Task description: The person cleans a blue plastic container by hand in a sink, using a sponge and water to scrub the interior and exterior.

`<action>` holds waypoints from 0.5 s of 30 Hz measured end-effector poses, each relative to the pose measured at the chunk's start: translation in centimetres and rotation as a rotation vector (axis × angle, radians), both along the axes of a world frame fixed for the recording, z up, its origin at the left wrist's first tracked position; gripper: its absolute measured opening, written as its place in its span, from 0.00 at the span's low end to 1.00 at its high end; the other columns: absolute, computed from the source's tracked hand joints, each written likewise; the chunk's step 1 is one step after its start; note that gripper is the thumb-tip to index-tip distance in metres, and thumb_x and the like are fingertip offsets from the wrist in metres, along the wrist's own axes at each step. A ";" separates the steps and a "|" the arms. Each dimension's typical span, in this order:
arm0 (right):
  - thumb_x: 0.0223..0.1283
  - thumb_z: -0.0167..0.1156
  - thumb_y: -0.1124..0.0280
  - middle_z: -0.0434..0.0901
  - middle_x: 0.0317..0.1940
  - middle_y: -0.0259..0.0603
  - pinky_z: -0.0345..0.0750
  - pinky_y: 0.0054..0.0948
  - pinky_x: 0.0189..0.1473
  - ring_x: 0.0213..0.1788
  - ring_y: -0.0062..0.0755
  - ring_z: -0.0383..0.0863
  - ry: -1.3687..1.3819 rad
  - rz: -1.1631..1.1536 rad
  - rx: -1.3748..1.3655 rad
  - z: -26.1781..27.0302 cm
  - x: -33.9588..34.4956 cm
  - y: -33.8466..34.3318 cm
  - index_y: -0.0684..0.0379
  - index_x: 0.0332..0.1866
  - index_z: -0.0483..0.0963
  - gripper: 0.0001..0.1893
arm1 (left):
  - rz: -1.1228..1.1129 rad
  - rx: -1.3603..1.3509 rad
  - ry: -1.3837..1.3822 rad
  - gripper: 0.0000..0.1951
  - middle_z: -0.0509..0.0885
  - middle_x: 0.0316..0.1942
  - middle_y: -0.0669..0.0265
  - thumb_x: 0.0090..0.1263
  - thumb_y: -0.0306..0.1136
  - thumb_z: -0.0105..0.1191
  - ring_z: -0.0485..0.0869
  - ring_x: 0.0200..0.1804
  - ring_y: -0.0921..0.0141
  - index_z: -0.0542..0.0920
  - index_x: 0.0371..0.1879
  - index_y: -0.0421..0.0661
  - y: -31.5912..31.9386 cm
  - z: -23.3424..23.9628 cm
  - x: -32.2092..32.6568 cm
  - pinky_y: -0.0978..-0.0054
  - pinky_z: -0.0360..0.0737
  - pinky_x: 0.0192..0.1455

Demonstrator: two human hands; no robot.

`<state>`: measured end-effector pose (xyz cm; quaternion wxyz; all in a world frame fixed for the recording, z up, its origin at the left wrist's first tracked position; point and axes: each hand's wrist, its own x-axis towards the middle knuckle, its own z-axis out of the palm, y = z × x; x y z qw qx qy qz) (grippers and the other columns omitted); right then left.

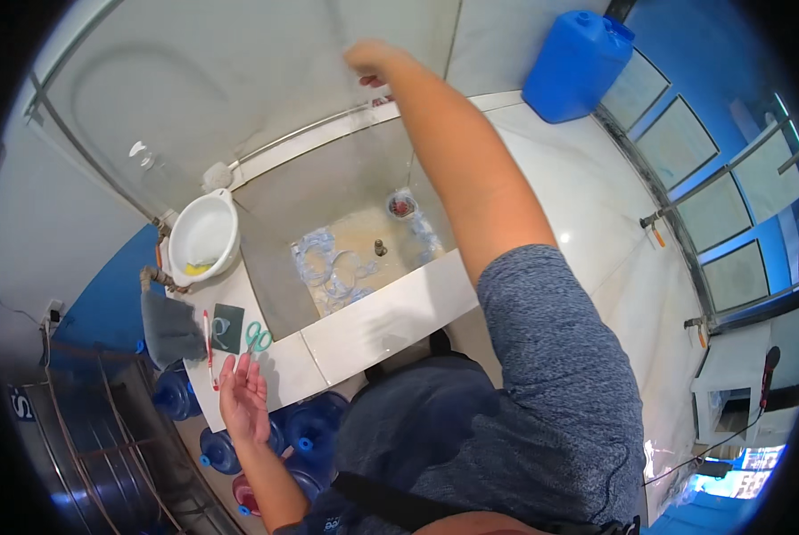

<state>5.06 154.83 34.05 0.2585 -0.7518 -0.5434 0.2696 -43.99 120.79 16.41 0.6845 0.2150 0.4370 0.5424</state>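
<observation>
My left hand (pixel 244 404) is palm up over the tiled ledge, its fingers apart and nothing in it. Just beyond its fingertips lie green-handled scissors (pixel 258 337), a dark green scouring pad (pixel 228 324) and a slim red-and-white stick-like tool (pixel 207 341). My right hand (pixel 373 61) reaches across the tiled basin (pixel 272 214) to the far wall, fingers curled and blurred; whether it holds something is unclear. Below it, a small reddish thing (pixel 382 101) shows at the basin's back rim. Inside the basin are clear plastic pieces (pixel 339 273), a metal nozzle (pixel 379 248) and a round strainer-like piece with a red centre (pixel 401 205).
A white plastic bowl (pixel 202 234) with a yellow sponge (pixel 199 269) stands left of the basin, near a clear pump bottle (pixel 152 167). A grey cloth (pixel 170 328) hangs over a pipe. Blue water jugs (pixel 316 421) sit below the ledge. A blue jerrycan (pixel 577 67) stands far right.
</observation>
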 end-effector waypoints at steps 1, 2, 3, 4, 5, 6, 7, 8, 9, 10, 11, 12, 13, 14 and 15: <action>0.71 0.52 0.52 0.80 0.37 0.38 0.81 0.29 0.32 0.33 0.27 0.83 0.033 -0.015 0.014 0.6 -0.3 0.2 0.61 0.46 0.77 0.20 | -0.010 0.011 -0.003 0.25 0.78 0.62 0.60 0.79 0.41 0.50 0.80 0.59 0.69 0.66 0.71 0.45 0.0 0.1 0.0 0.73 0.79 0.58; 0.71 0.53 0.51 0.80 0.37 0.36 0.81 0.29 0.33 0.33 0.27 0.83 0.065 -0.030 0.028 1.2 -0.7 0.5 0.59 0.46 0.77 0.19 | -0.001 0.006 0.000 0.25 0.78 0.62 0.60 0.78 0.41 0.50 0.80 0.58 0.69 0.66 0.70 0.45 -0.1 0.4 -0.2 0.72 0.79 0.58; 0.71 0.54 0.50 0.80 0.36 0.35 0.81 0.28 0.33 0.33 0.26 0.82 0.092 -0.059 0.040 1.6 -0.4 0.5 0.57 0.47 0.77 0.19 | -0.007 0.007 0.003 0.25 0.78 0.62 0.59 0.78 0.41 0.50 0.80 0.58 0.69 0.66 0.70 0.45 -0.1 0.4 -0.2 0.73 0.79 0.58; 0.70 0.56 0.50 0.80 0.36 0.34 0.81 0.28 0.33 0.32 0.25 0.82 0.108 -0.025 0.064 1.8 0.0 0.5 0.56 0.46 0.77 0.19 | -0.014 0.008 0.005 0.25 0.78 0.62 0.59 0.78 0.41 0.50 0.80 0.58 0.69 0.66 0.70 0.45 -0.1 0.4 -0.3 0.73 0.78 0.58; 0.70 0.57 0.49 0.80 0.36 0.33 0.80 0.28 0.34 0.32 0.25 0.81 0.124 0.007 0.088 2.1 0.4 0.4 0.55 0.46 0.77 0.19 | -0.022 0.011 0.007 0.25 0.78 0.62 0.59 0.78 0.42 0.50 0.80 0.57 0.69 0.66 0.69 0.45 -0.1 0.4 -0.4 0.73 0.78 0.58; 0.69 0.59 0.48 0.80 0.36 0.31 0.80 0.27 0.35 0.31 0.24 0.80 0.144 0.038 0.107 1.9 0.8 0.2 0.54 0.46 0.78 0.19 | -0.026 0.012 0.008 0.24 0.78 0.62 0.59 0.78 0.41 0.50 0.80 0.57 0.69 0.67 0.69 0.45 0.0 0.3 -0.4 0.73 0.78 0.58; 0.69 0.59 0.48 0.80 0.35 0.31 0.80 0.27 0.35 0.31 0.23 0.79 0.285 0.033 0.115 0.9 -0.5 -1.1 0.54 0.46 0.78 0.18 | -0.013 0.010 0.013 0.24 0.78 0.62 0.59 0.78 0.41 0.50 0.80 0.57 0.69 0.67 0.69 0.45 -0.4 0.3 -0.7 0.73 0.78 0.58; 0.69 0.60 0.49 0.79 0.34 0.30 0.79 0.26 0.36 0.30 0.22 0.78 0.427 0.026 0.121 -0.9 -2.1 -3.0 0.55 0.45 0.77 0.18 | 0.000 0.008 0.018 0.24 0.78 0.62 0.59 0.78 0.40 0.51 0.80 0.57 0.69 0.67 0.69 0.45 -0.9 0.3 -0.9 0.74 0.78 0.58; 0.70 0.60 0.49 0.79 0.33 0.30 0.79 0.25 0.36 0.30 0.21 0.78 0.560 -0.003 0.135 -1.8 -2.2 -4.7 0.55 0.45 0.77 0.18 | -0.001 -0.010 0.039 0.24 0.78 0.62 0.59 0.78 0.40 0.51 0.80 0.57 0.70 0.67 0.69 0.46 -1.0 0.2 -0.8 0.74 0.78 0.57; 0.73 0.58 0.53 0.79 0.32 0.29 0.78 0.24 0.39 0.31 0.20 0.76 0.739 0.217 0.280 -6.2 -0.1 -5.1 0.55 0.44 0.77 0.15 | -0.029 -0.019 0.051 0.23 0.78 0.62 0.60 0.78 0.39 0.51 0.80 0.57 0.70 0.67 0.69 0.46 -0.7 0.3 -0.3 0.74 0.78 0.57; 0.74 0.57 0.56 0.78 0.31 0.29 0.78 0.24 0.40 0.34 0.20 0.77 0.833 0.240 0.220 -10.8 0.0 -6.4 0.54 0.42 0.78 0.12 | -0.033 -0.030 0.066 0.23 0.78 0.62 0.60 0.78 0.39 0.51 0.80 0.57 0.70 0.67 0.69 0.46 -0.7 0.2 0.0 0.74 0.78 0.57; 0.69 0.62 0.57 0.82 0.36 0.33 0.80 0.30 0.45 0.39 0.25 0.80 0.266 0.383 -0.036 -15.8 2.9 -7.5 0.56 0.42 0.79 0.13 | -0.051 -0.044 0.081 0.22 0.79 0.61 0.60 0.78 0.37 0.51 0.79 0.57 0.71 0.67 0.68 0.46 -0.5 0.3 0.7 0.75 0.77 0.57; 0.63 0.66 0.60 0.85 0.39 0.40 0.80 0.39 0.47 0.43 0.37 0.83 -0.512 0.501 -0.153 -21.7 5.2 -9.5 0.59 0.42 0.79 0.13 | -0.088 -0.059 0.139 0.22 0.79 0.61 0.60 0.78 0.37 0.51 0.79 0.57 0.71 0.67 0.68 0.46 -0.3 0.1 1.3 0.76 0.77 0.56; 0.60 0.67 0.62 0.84 0.41 0.46 0.79 0.42 0.48 0.46 0.44 0.83 -0.572 0.523 -0.174 -22.6 3.9 -10.9 0.59 0.46 0.79 0.14 | -0.067 -0.077 0.221 0.22 0.79 0.61 0.61 0.78 0.37 0.51 0.79 0.56 0.72 0.67 0.68 0.45 -1.0 -0.1 1.0 0.76 0.77 0.56; 0.57 0.68 0.65 0.84 0.42 0.52 0.79 0.45 0.50 0.48 0.50 0.83 -0.640 0.527 -0.200 -23.0 3.5 -13.1 0.58 0.50 0.79 0.17 | -0.063 -0.090 0.298 0.22 0.79 0.60 0.61 0.79 0.37 0.51 0.79 0.56 0.72 0.67 0.68 0.45 -1.3 -0.2 1.0 0.77 0.76 0.56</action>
